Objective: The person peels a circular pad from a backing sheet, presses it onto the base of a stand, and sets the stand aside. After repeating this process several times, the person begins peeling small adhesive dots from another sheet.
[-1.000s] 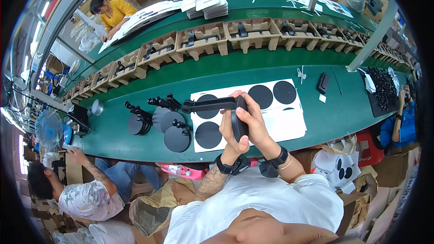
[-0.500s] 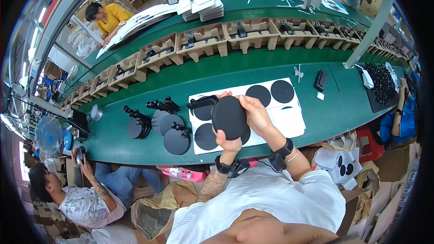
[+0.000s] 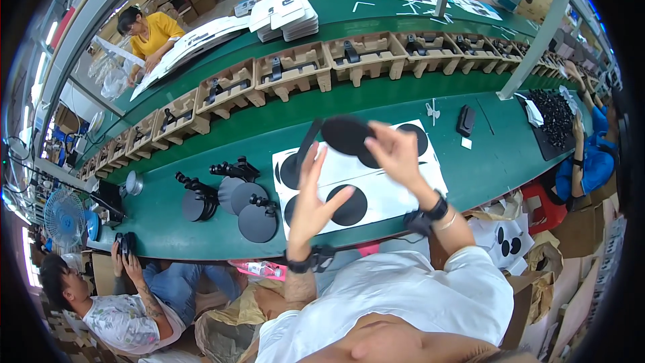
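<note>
Right hand (image 3: 398, 153): raised over the counter (image 3: 485, 154), its fingers pinching the near right edge of a black disc.
Black disc (image 3: 344, 133): in the air above the far part of the white sheets (image 3: 391, 196), flat face largely in view.
Black bar (image 3: 309, 141): slants down beside the disc's left edge; whether the two are joined is hard to tell.
Left hand (image 3: 313, 205): fingers spread and thumb held wide, gripping nothing that shows; the fingertips are close to the bar, but contact cannot be made out.
Round pads (image 3: 348, 205): black, lying on the sheets beneath and around both hands.
Stands (image 3: 258, 223): grouped left of the sheets, their round bases on the counter.
Good grip: pinching by the rim seems right, since it leaves the face clean.
Support: with one hand bearing the load, the left fingers would best steady the bar against swinging.
Clearance: best held high enough to avoid brushing the pads.
</note>
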Available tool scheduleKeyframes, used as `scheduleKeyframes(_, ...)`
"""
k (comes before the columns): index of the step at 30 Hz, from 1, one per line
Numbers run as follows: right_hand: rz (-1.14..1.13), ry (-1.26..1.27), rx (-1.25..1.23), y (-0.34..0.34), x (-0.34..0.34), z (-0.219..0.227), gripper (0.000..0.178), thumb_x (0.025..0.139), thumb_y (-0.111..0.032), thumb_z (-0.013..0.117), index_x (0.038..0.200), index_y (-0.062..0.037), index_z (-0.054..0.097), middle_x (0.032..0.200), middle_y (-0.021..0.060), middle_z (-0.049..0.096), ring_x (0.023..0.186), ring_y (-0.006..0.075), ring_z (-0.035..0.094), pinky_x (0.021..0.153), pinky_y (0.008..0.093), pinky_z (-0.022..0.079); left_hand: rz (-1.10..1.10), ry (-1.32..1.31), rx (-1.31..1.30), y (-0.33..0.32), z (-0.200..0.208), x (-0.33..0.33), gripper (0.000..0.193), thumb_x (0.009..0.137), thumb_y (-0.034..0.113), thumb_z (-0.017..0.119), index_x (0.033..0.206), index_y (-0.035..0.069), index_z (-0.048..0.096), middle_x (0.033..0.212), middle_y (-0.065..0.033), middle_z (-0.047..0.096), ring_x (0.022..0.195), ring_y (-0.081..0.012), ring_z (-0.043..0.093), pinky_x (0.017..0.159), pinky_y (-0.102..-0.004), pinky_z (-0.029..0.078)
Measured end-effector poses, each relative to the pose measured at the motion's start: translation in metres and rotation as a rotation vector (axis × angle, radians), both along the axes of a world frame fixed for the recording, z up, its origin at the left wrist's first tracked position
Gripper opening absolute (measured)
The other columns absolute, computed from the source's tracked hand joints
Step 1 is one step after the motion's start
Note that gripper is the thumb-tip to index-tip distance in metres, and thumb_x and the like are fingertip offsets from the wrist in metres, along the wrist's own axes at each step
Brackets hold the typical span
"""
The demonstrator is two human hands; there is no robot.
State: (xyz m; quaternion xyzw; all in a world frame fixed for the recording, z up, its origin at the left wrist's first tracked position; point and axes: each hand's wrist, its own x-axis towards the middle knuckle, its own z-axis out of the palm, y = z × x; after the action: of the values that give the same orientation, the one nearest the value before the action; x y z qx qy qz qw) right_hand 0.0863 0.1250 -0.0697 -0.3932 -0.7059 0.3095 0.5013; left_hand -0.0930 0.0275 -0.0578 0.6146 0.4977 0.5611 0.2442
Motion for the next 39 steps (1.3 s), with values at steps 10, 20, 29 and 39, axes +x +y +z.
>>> scheduleKeyframes(10, -0.566, -0.582, 0.289, 0.279, 0.062, 0.041, 0.032, 0.072, -0.004, 0.064, 0.104, -0.0004, 0.066, 0.090, 0.0238, 0.065, 0.087, 0.0368, 0.063, 0.078, 0.0417, 0.051, 0.793, 0.273, -0.030, -0.113, -0.055, -0.134, 0.083, 0.064, 0.012, 0.079, 0.135, 0.003, 0.036, 0.136, -0.0187, 0.040, 0.126, -0.0316, 0.039, 0.105, -0.0417, 0.029)
scheduleKeyframes(20, -0.616, -0.690, 0.196, 0.317, 0.071, 0.014, 0.025, 0.077, -0.009, 0.057, 0.099, -0.0033, 0.067, 0.093, 0.0231, 0.065, 0.088, 0.0392, 0.062, 0.081, 0.0446, 0.051, 0.570, 0.552, -0.437, -0.107, -0.093, -0.126, 0.111, 0.050, 0.024, 0.086, 0.142, 0.007, 0.027, 0.144, -0.0231, 0.022, 0.131, -0.0425, 0.023, 0.107, -0.0496, 0.024)
scheduleKeyframes(29, -0.682, -0.889, 0.286, 0.270, 0.067, -0.049, 0.033, 0.082, -0.021, 0.063, 0.109, -0.0034, 0.064, 0.128, 0.0261, 0.048, 0.117, 0.0420, 0.046, 0.096, 0.0519, 0.040, 0.665, 0.625, -0.336, -0.096, -0.094, -0.099, 0.100, 0.055, 0.013, 0.082, 0.140, 0.006, 0.031, 0.139, -0.0216, 0.032, 0.125, -0.0411, 0.032, 0.103, -0.0466, 0.032)
scheduleKeyframes(39, 0.743, -0.484, 0.385, 0.024, 0.007, 0.150, 0.026, 0.071, 0.003, 0.055, 0.095, -0.0016, 0.060, 0.094, 0.0124, 0.062, 0.086, 0.0299, 0.061, 0.075, 0.0346, 0.049, 0.883, -0.031, -0.096, -0.152, -0.106, -0.090, 0.088, 0.067, 0.019, 0.073, 0.141, 0.003, 0.027, 0.138, -0.0168, 0.038, 0.120, -0.0346, 0.043, 0.102, -0.0456, 0.033)
